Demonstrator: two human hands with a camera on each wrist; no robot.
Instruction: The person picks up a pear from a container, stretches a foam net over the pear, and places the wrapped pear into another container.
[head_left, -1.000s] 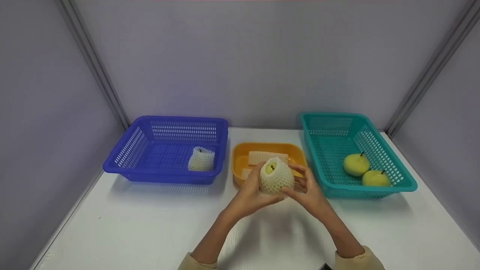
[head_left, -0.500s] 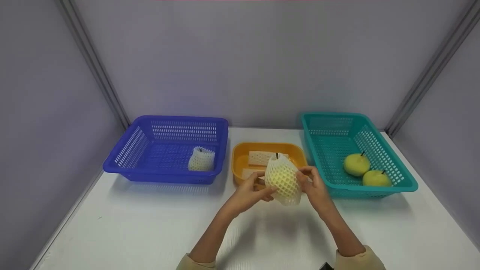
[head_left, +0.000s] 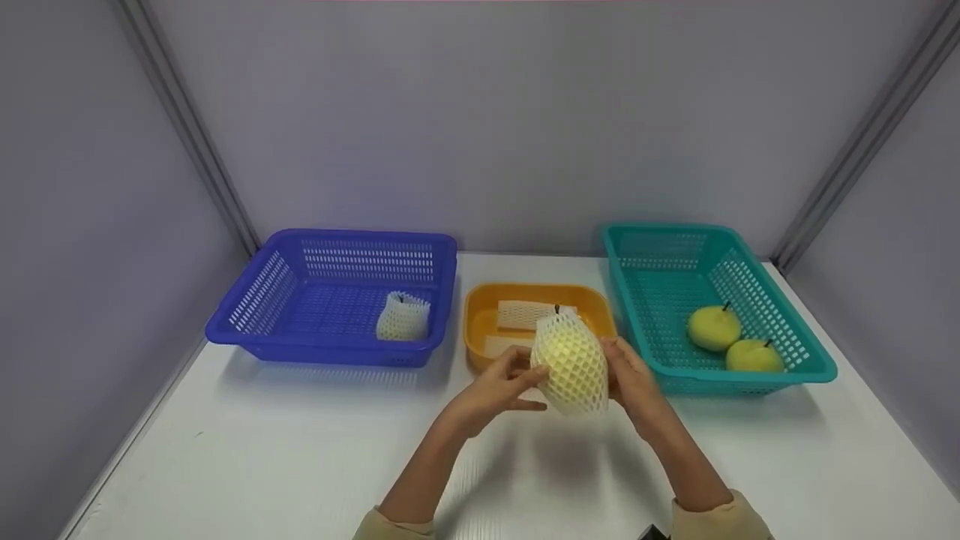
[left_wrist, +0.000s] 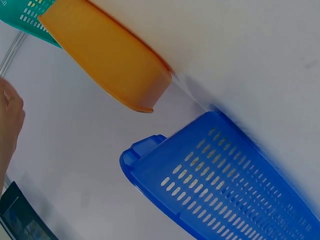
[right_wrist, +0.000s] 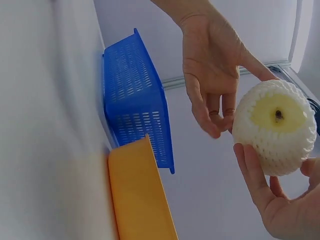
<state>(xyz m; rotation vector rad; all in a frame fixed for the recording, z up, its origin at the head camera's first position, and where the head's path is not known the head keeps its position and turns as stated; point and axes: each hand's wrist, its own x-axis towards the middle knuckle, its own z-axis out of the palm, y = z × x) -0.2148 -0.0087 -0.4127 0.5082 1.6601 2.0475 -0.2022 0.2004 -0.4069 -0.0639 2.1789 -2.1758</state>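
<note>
A yellow-green pear (head_left: 574, 364) in a white foam net sleeve (right_wrist: 270, 155) is held above the table, stem upward. My left hand (head_left: 491, 394) pinches its left side, thumb on the near face and fingers partly behind. On the other side my right hand (head_left: 636, 386) grips the fruit; its fingers are largely hidden in the head view. The right wrist view shows the pear's underside through the sleeve's opening, with the right hand (right_wrist: 292, 210) below and the left hand (right_wrist: 212, 65) above. Only part of a hand (left_wrist: 9, 120) enters the left wrist view.
Behind the hands stands an orange tub (head_left: 476, 330) with foam net sleeves (head_left: 517, 313) inside. To its left, a blue basket (head_left: 330, 352) contains one sleeved pear (head_left: 403, 321). A teal basket (head_left: 667, 379) at right contains two bare pears (head_left: 714, 328).
The pear has been turned from showing its sleeve's opening to standing stem-up, sleeve drawn along it. My hands have shifted their hold around it and moved slightly right.
</note>
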